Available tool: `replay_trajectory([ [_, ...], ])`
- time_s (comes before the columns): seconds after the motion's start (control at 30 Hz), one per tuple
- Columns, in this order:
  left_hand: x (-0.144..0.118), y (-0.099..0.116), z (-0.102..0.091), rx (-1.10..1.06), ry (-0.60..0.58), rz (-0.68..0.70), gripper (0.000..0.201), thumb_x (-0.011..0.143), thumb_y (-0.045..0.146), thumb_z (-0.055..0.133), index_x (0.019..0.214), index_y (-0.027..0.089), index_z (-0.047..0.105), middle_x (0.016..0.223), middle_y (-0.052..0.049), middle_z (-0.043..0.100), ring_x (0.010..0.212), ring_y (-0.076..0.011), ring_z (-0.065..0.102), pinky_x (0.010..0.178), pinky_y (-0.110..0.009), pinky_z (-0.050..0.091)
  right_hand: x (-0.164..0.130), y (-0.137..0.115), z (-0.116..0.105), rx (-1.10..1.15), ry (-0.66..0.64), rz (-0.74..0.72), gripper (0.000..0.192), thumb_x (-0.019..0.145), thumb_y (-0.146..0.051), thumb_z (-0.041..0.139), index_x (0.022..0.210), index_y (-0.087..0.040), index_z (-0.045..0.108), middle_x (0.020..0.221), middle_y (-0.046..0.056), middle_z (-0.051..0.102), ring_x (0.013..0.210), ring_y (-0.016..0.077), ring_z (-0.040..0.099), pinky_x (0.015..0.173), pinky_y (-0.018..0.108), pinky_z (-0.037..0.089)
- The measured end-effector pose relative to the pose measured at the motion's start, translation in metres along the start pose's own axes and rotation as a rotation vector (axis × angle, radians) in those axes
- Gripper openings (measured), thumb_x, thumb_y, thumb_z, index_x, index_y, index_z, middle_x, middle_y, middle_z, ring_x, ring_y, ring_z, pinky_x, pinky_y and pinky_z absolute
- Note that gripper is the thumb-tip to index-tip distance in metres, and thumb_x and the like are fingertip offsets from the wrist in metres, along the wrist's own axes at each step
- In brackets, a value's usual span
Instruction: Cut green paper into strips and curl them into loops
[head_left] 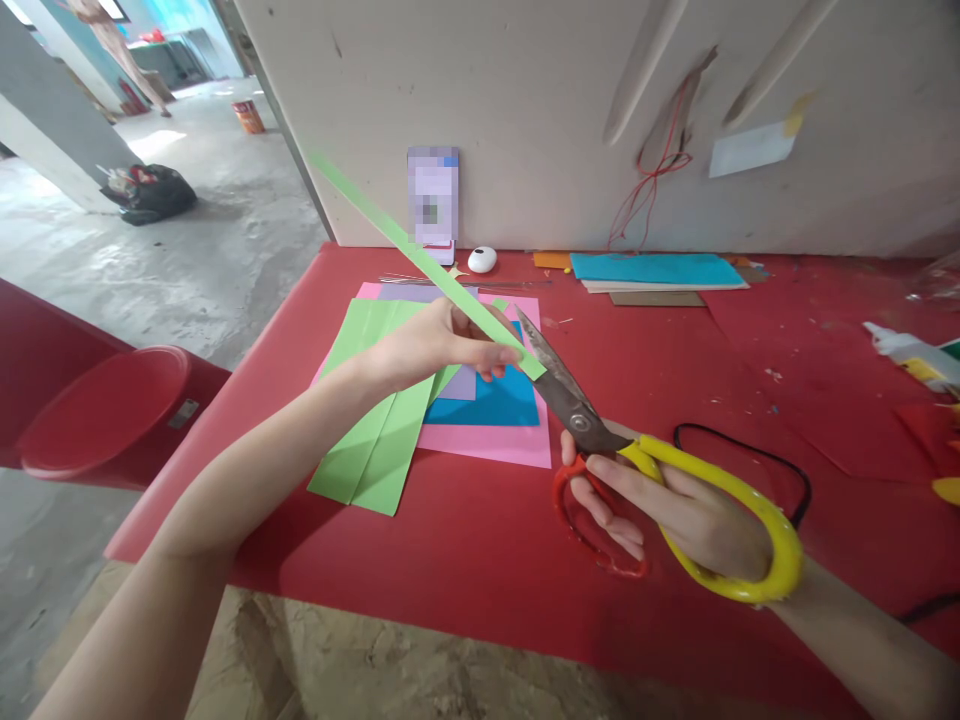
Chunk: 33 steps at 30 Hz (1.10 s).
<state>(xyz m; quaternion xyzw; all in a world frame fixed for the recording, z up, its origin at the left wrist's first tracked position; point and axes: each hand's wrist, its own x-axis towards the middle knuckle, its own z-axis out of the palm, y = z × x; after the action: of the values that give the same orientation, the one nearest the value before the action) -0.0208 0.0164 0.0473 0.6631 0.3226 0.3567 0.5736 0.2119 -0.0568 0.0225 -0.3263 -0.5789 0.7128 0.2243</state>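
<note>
Between the thumb and fingers of my left hand [450, 345] is a long, narrow green paper strip [420, 262], slanting up to the left. My right hand [697, 520] grips a pair of scissors [581, 420] with one red and one yellow handle. Their blades are parted around the lower right end of the strip. Beneath my left hand lie folded green paper sheets [375, 430], a blue sheet [487, 405], a purple sheet [461, 385] and a pink sheet [487, 447], overlapping on the red table [465, 560].
A phone [433, 205] leans on the back panel beside a white earbud case [482, 260]. Blue paper [656, 269] lies at the back. A glue bottle [911, 355] is at the right. A red stool [105, 415] stands left of the table, and a black bag [150, 193] sits on the floor.
</note>
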Motion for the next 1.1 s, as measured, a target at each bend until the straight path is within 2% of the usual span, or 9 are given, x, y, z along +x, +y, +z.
replay_trajectory([
  [0.23,0.001,0.001,0.000,-0.032,0.017,-0.032,0.013,0.067,0.022,0.073,0.071,0.012,0.065,0.062,-0.001,0.064,0.055,-0.0082,0.058,0.054,-0.021,0.050,0.002,-0.004,0.004,-0.055,0.038,-0.022,0.027,0.088,-0.044,0.047,0.074,-0.022,0.041,0.041,-0.009,0.039,0.028,0.0056,0.032,0.029,0.020,0.030],
  [0.53,0.001,0.003,-0.002,-0.033,0.018,-0.026,0.015,0.067,0.022,0.074,0.069,0.010,0.065,0.061,0.001,0.064,0.056,-0.0066,0.058,0.053,-0.018,0.048,0.000,0.000,0.002,-0.071,0.067,-0.002,0.027,0.088,-0.046,0.046,0.080,-0.020,0.042,0.050,-0.010,0.041,0.031,0.0022,0.030,0.029,0.016,0.024],
  [0.7,0.003,0.001,-0.009,-0.115,0.169,-0.019,0.023,0.065,0.031,0.076,0.069,0.011,0.064,0.064,0.001,0.065,0.062,-0.0077,0.062,0.054,-0.017,0.049,0.000,0.002,0.002,-0.042,0.020,0.039,0.028,0.089,-0.046,0.043,0.078,-0.020,0.040,0.053,-0.008,0.042,0.033,0.0029,0.035,0.032,0.017,0.032],
  [0.83,0.005,-0.002,-0.011,-0.149,0.129,0.000,0.023,0.064,0.030,0.077,0.067,0.011,0.064,0.061,0.001,0.065,0.058,-0.0065,0.061,0.053,-0.016,0.049,0.002,-0.002,0.006,-0.051,-0.014,0.096,0.027,0.088,-0.047,0.043,0.081,-0.020,0.039,0.052,-0.008,0.042,0.036,0.0053,0.038,0.036,0.020,0.037],
  [0.97,0.006,-0.003,-0.009,-0.142,0.121,-0.004,0.023,0.062,0.028,0.078,0.070,0.011,0.065,0.061,0.001,0.066,0.056,-0.0066,0.060,0.051,-0.016,0.048,0.003,-0.007,0.008,-0.085,-0.031,0.083,0.027,0.087,-0.044,0.042,0.074,-0.021,0.038,0.052,-0.007,0.043,0.038,0.0059,0.040,0.038,0.022,0.037],
  [1.1,0.006,-0.002,-0.007,-0.167,0.123,-0.012,0.022,0.061,0.027,0.078,0.068,0.011,0.065,0.061,0.001,0.066,0.057,-0.0072,0.061,0.051,-0.017,0.047,0.004,-0.006,0.007,-0.021,-0.074,0.033,0.015,0.086,-0.036,0.041,0.085,-0.021,0.038,0.058,-0.006,0.045,0.044,0.0083,0.043,0.044,0.025,0.040],
])
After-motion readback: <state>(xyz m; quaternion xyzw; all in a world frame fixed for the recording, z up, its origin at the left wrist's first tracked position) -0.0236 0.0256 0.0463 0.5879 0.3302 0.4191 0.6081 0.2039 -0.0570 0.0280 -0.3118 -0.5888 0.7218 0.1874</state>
